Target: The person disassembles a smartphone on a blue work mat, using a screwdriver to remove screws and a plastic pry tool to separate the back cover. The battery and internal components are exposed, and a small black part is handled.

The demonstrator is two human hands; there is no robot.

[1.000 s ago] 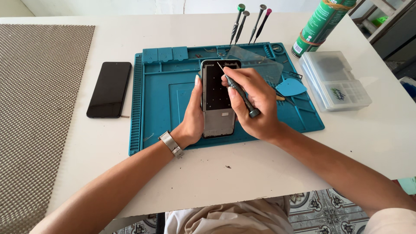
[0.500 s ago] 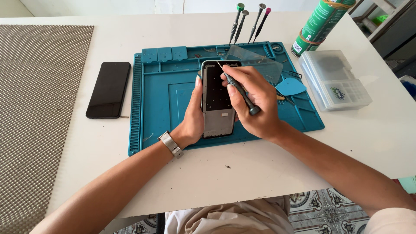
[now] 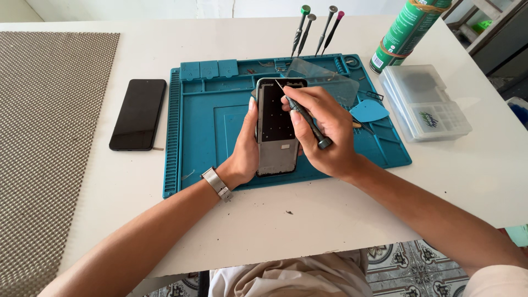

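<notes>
Opened phone point(image 3: 276, 127) is held on edge over the teal repair mat point(image 3: 203, 137), clasped along its side by the left hand point(image 3: 245, 154). A precision screwdriver point(image 3: 301, 114) is pinched in the closed right hand point(image 3: 324, 132), its tip set near the upper end of the chassis. For this step the driver is best kept square to the screw, pressed lightly and turned slowly, while the phone is braced firmly. Spare drivers point(image 3: 316, 27) stand behind the mat.

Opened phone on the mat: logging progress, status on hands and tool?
Left hand steadies opened phone on blue mat. Right hand holds screwdriver, tip at phone's top edge. Nothing blocking.
</notes>
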